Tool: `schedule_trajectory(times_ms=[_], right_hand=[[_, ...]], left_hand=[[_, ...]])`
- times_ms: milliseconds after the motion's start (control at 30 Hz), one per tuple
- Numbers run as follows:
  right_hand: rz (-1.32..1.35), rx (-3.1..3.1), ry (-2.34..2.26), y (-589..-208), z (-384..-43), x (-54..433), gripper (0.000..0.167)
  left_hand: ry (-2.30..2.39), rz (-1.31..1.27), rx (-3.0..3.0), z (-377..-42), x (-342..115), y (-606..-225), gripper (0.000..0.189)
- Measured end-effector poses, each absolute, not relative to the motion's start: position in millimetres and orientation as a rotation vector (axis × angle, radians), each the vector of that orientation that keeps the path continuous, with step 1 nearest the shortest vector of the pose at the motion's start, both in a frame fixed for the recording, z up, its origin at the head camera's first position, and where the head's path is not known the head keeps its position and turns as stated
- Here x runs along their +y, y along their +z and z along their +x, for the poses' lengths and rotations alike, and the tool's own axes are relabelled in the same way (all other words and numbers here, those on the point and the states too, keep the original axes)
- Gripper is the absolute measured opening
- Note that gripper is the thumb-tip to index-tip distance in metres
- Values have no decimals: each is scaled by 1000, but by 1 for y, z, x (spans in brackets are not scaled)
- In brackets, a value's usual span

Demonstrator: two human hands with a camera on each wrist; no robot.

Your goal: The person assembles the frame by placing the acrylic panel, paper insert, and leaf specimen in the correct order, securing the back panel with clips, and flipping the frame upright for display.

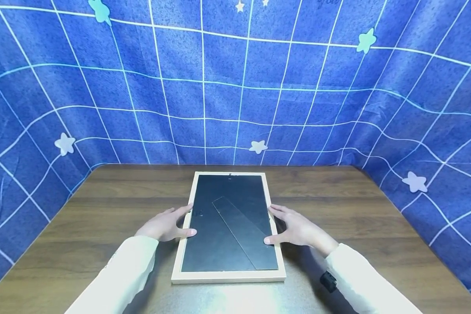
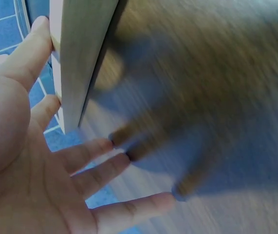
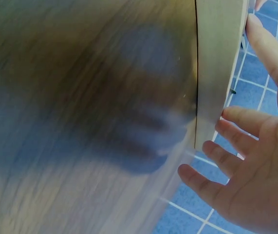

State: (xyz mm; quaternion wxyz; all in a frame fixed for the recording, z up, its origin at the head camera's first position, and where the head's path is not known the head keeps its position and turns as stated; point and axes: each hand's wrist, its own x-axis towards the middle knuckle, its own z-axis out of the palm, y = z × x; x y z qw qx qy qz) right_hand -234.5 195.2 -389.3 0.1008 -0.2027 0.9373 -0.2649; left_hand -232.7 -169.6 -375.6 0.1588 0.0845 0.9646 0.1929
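A picture frame (image 1: 228,277) with a pale wooden border lies face down on the table. Its black backing board (image 1: 208,248) faces up, and a slanted easel leg (image 1: 243,231) lies flat against it. At the frame's left side, my left hand (image 1: 166,224) has the thumb over the border and the index finger at the edge. Across from it, my right hand (image 1: 298,227) touches the right border, thumb on top and fingers along the side. Both wrist views show mostly straight, spread fingers beside the wooden side edge (image 2: 83,53), with the lower fingers near the tabletop.
The brown wood-grain table (image 1: 121,196) extends around the frame on every side. A blue curtain (image 1: 220,100) with white grid lines and stars hangs behind the table and along both sides. A small black object (image 1: 329,281) sits by the right sleeve (image 1: 361,279).
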Motion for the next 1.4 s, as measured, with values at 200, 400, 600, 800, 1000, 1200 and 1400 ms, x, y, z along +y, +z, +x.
schedule_trajectory(times_ms=[200,400,600,800,1000,1200,1400], right_hand=[[-588,2764,-778,-387,-234,205,100],[-582,2755,-771,-385,-238,211,100],[-563,2748,-778,-385,-244,215,100],[-543,2743,-790,-386,-246,217,101],[-568,2730,-815,-388,-250,221,100],[-587,2716,-852,-392,-253,223,100],[-586,2731,-885,-395,-252,223,99]], left_hand=[[528,265,2775,-235,-160,-376,85],[477,259,2794,-239,-153,-375,85],[479,273,2783,-244,-150,-376,85],[460,286,2786,-246,-147,-375,85],[444,293,2795,-247,-145,-374,85],[492,287,2774,-248,-147,-374,85],[539,289,2751,-248,-148,-374,87]])
